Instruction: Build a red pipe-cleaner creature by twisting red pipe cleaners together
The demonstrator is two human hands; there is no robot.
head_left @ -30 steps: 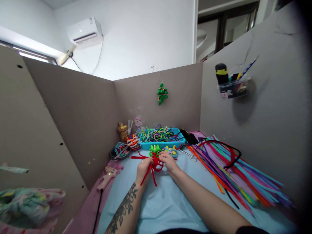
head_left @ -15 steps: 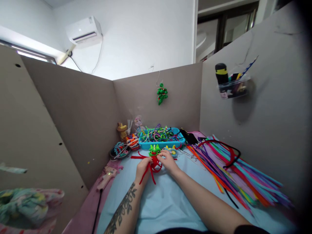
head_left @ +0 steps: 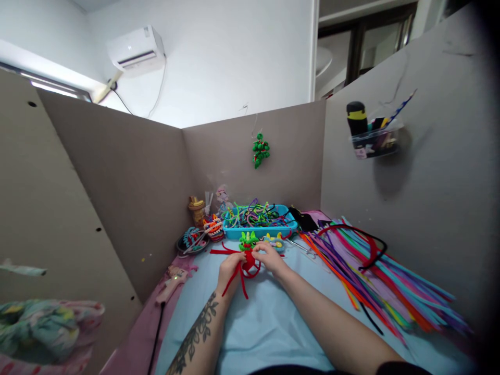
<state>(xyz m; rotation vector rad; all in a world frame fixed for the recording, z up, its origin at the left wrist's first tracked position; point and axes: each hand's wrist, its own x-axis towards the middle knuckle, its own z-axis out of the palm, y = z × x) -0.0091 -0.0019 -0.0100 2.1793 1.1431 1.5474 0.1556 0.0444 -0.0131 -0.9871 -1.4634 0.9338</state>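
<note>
Between my two hands is a bundle of red pipe cleaners (head_left: 249,261), partly bent into loops, with loose ends hanging down. My left hand (head_left: 231,268) is closed on its left side, the fingertips pressed together. My right hand (head_left: 269,258) pinches the upper right part of the same piece between thumb and fingers. Just beyond the fingertips sits a green fuzzy figure (head_left: 247,239) with pointed tips. Beside it lies a yellow and blue fuzzy piece (head_left: 274,241), partly behind my right hand. More red pipe cleaners (head_left: 223,251) stretch out to the left on the cloth.
A blue tray (head_left: 258,232) of tangled pipe cleaner scraps stands at the back. Long pipe cleaners (head_left: 375,271) in many colours spread over the right side. Pliers-like metal tools (head_left: 302,247) lie near them. At left are a dark bowl (head_left: 191,242) and a pink corded tool (head_left: 172,285).
The hands stay almost in place. The hanging red ends and the loop between my hands have shifted slightly; the whole view has moved a little.
</note>
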